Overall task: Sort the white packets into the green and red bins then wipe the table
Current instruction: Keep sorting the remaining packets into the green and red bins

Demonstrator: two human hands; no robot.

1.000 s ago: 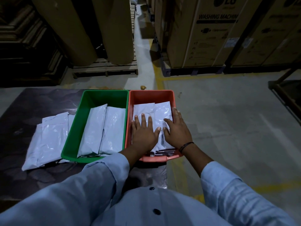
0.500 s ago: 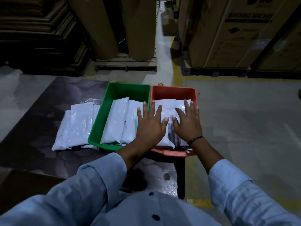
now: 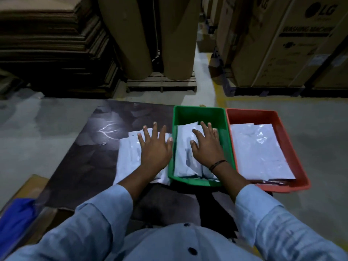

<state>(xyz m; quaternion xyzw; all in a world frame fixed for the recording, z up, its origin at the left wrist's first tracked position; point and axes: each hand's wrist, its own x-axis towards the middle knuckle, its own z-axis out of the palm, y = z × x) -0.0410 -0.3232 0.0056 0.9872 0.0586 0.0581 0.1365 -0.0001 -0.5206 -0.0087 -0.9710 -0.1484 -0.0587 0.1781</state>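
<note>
Status: sorting partly done, wiping not begun.

Green bin (image 3: pixel 199 113) holds white packets (image 3: pixel 183 147) lying lengthwise, at least two side by side. Red bin (image 3: pixel 252 114), touching the green one on its right side, holds a flat stack of packets (image 3: pixel 261 151); count not readable. An unsorted pile of packets (image 3: pixel 130 155) lies on the dark table (image 3: pixel 90 147), just beside the green bin's left wall.

Left hand (image 3: pixel 154 147) lies palm down on the unsorted pile, fingers spread apart and flat, gripping nothing. Right hand (image 3: pixel 206 146) lies palm down on the packets inside the green bin, fingers likewise spread, nothing clamped (a dark band sits on that wrist).

Judgement: roughly mid-sort. The table pile has yet to go into the bins, and then the whole wipe is left. No cloth identified for certain; a blue object (image 3: pixel 15 215) sits at the lower left edge off the table, nature unclear.

Writing: large cardboard carton (image 3: pixel 293 44) behind the bins reads "LG" and "WASHING MACHINE" (last letters cut by the frame edge). Smaller print below is too blurred. Packets show no legible label. Brown paper rolls (image 3: pixel 135 34) and stacked flat cardboard (image 3: pixel 50 40) carry no visible text.
</note>
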